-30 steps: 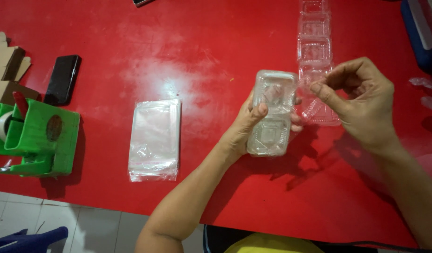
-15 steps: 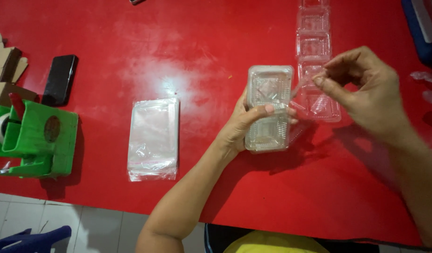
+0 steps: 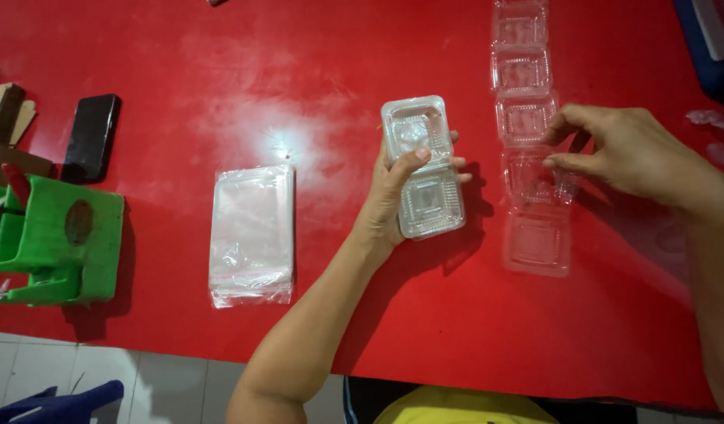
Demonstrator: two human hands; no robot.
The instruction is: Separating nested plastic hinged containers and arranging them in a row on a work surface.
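Between the fingers of the left hand point(image 3: 393, 196), clenched round its edges, sits an open clear plastic box point(image 3: 421, 166); it looks light, thin and easily crushed, best gripped at the rims. The right hand point(image 3: 621, 149) pinches a row of boxes point(image 3: 527, 118) on the desk point(image 3: 220, 78).

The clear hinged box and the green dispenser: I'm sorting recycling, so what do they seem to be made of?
The clear hinged box in the left hand looks like thin, glossy moulded plastic: the red table shows through it, and its ribs catch glare. The green dispenser looks like thicker opaque plastic with a duller sheen, though painted metal cannot be ruled out.
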